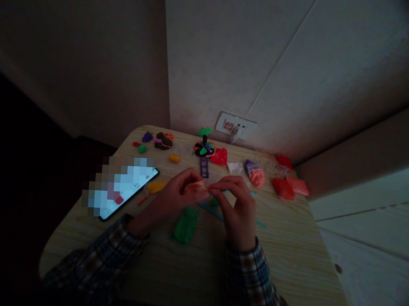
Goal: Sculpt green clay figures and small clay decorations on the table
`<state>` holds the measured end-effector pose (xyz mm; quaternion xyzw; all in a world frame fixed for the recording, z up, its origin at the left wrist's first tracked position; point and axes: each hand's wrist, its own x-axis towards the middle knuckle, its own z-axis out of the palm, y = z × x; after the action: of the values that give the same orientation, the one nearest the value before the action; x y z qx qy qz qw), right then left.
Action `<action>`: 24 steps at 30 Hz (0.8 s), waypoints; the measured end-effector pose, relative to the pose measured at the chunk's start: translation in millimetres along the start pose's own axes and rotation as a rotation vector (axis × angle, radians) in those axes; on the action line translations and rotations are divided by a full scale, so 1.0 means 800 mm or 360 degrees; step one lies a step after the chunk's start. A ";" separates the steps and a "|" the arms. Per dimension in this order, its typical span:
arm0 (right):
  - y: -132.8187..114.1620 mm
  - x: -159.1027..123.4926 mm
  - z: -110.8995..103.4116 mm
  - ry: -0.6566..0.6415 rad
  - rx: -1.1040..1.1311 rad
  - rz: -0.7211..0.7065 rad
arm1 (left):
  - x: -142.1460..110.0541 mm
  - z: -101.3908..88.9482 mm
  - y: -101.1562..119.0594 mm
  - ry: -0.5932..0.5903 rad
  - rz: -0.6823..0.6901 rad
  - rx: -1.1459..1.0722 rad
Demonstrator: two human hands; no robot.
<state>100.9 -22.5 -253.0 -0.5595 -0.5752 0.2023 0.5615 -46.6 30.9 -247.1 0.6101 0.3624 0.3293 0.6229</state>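
Note:
Over the middle of the table, my left hand is closed around a small clear plastic bag with something pale orange at it, possibly clay. The fingertips of my right hand pinch the bag's right side, touching the left fingers. Exactly what lies between the fingertips is too dim to make out. Below the hands rests a green packet. Thin blue sticks lie under my right hand. Just beyond the fingers is a purple clay ladder, joined to a black clay base with a green-topped tree.
A lit phone lies at the left. Yellow clay, a brown clay piece and a purple piece are on that side. Red, purple-pink and orange packets sit at the back right, below a wall socket.

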 end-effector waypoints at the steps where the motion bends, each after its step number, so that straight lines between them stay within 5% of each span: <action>1: 0.000 0.000 0.000 0.0005 0.0001 0.0002 | 0.000 0.000 -0.001 0.0004 0.0012 0.0004; 24: -0.004 -0.002 0.001 0.0041 -0.0027 -0.0077 | -0.002 0.004 -0.001 0.0035 0.0061 -0.0250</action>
<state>98.8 -24.2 -251.1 -0.5526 -0.5830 0.1765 0.5688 -44.6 28.2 -247.5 0.5625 0.3305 0.3753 0.6584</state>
